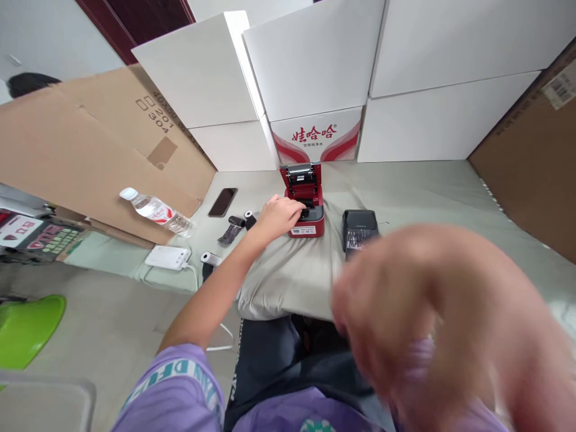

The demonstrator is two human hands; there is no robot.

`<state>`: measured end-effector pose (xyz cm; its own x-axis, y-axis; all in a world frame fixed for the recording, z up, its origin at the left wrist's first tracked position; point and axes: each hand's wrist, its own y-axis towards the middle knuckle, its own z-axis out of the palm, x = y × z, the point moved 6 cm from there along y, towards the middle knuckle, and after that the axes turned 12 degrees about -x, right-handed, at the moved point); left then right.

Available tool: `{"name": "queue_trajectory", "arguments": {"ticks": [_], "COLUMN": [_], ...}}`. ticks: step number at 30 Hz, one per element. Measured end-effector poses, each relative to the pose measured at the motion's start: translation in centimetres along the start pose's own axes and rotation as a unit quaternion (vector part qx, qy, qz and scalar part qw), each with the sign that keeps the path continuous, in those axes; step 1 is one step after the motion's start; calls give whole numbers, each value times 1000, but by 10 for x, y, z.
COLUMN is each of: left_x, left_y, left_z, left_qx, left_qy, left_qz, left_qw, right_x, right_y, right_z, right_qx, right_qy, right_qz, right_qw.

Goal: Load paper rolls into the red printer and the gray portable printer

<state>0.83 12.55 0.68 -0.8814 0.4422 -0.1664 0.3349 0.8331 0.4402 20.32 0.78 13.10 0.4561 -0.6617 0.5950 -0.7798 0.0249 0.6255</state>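
Centre of the frame: the red printer [306, 207] sits on the bench [405, 186] with its lid tipped up and back, its long axis running away from the viewer. The left hand [278, 217] is right on it, fingers curled into the open bay from its left side; whether that grip pinches anything, I cannot tell. The right hand [432, 324] looms blurred at lower right, well apart, its grip unreadable.

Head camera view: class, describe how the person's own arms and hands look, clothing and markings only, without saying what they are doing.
Both hands are bare: no gloves, rings or watch show. The left hand and forearm are uncovered up to a short lilac sleeve printed with pale teal-and-white lettering. The right hand is blurred close to the camera, so details are unclear; lilac fabric shows beneath it.
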Motion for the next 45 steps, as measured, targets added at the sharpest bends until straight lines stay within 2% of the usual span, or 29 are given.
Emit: {"name": "queue_trajectory", "arguments": {"ticks": [1, 2, 3, 4, 5, 6, 7, 8, 10, 12, 17, 23, 26, 30, 32, 36, 42, 45], "left_x": [-3, -7, -11, -14, -16, -18, -19, -20, -20, -19, -14, -13, -9, 7, 15, 25, 25, 26], "left_y": [-5, -10, -14, -19, -23, -28, -32, -36, -43, -50, -60, -69, -75, -82, -83, -80, -80, -79], "left_z": [5, 9, 13, 17, 21, 24, 28, 33, 43, 53, 67, 61, 55, 50, 51, 60, 66, 68], "left_qx": [-27, -55, -84, -115, -143, -166, -182, -193, -200, -198, -196, -208, -247, -343, -374, -376, -377, -381], "left_qy": [0, -3, -10, -20, -32, -45, -57, -68, -82, -83, -85, -104, -103, -120, -144, -196, -235, -257], "left_qz": [-18, -35, -51, -69, -85, -100, -114, -126, -140, -145, -172, -173, -192, -243, -255, -246, -205, -207], "left_qw": [999, 998, 995, 991, 985, 980, 975, 971, 966, 966, 962, 957, 944, 899, 880, 872, 872, 864], "right_x": [-19, -43, -80, -114, -147, -177, -203, -224, -245, -244, -216, -209, -208, -206, -206, -205, -205, -210], "right_y": [13, 23, 28, 28, 27, 25, 22, 19, 12, 7, 2, -22, -31, -31, -30, -27, -20, -26], "right_z": [-17, -37, -56, -68, -72, -72, -69, -64, -57, -53, -40, -1, 12, 17, 18, 22, 27, 29], "right_qx": [-72, -177, -280, -334, -349, -340, -312, -286, -268, -271, -270, -265, -284, -294, -295, -283, -247, -258], "right_qy": [-15, -41, -164, -277, -364, -423, -456, -474, -498, -502, -494, -457, -441, -443, -451, -477, -529, -517], "right_qz": [2, 14, 115, 203, 271, 319, 352, 368, 369, 367, 381, 396, 394, 393, 391, 380, 368, 363], "right_qw": [997, 983, 939, 878, 820, 777, 756, 747, 738, 734, 733, 751, 755, 750, 746, 740, 723, 731]}}
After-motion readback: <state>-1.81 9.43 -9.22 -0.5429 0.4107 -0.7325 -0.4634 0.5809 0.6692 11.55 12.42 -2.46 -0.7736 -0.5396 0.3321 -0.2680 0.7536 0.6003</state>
